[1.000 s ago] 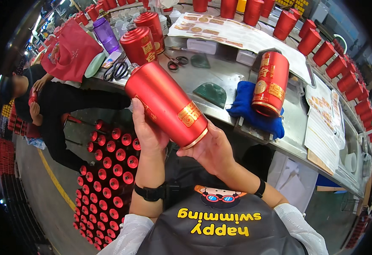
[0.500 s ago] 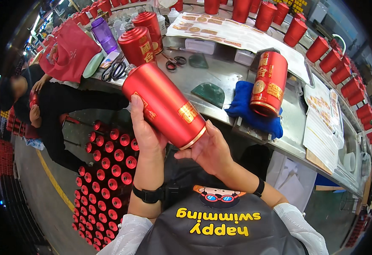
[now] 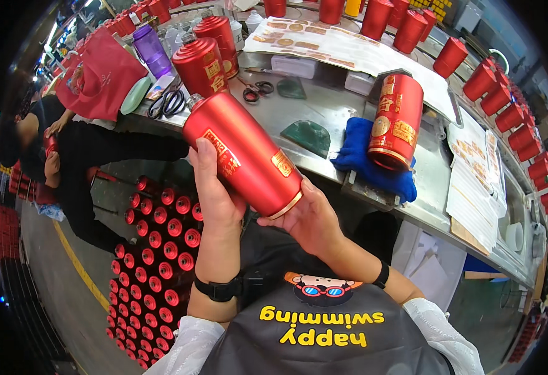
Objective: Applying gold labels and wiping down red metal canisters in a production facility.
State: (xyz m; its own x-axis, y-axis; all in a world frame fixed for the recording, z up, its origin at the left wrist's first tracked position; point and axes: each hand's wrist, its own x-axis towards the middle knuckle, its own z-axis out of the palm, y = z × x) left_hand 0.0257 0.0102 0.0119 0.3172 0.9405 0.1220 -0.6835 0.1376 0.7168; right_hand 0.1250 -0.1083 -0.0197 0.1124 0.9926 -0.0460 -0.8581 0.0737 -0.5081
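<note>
While both hands grip it, the red bottle (image 3: 244,155) has rolled since a second ago: its gold square label now faces 4 o'clock and a second label shows under the left thumb, so inspection by turning appears underway. Left hand (image 3: 214,190) clasps the body; right hand (image 3: 308,215) cups the base. Counts: one steel workbench (image 3: 343,125) at 12 o'clock; one blue cloth (image 3: 374,165) bearing one labelled bottle (image 3: 396,122); two scissors (image 3: 167,101)
</note>
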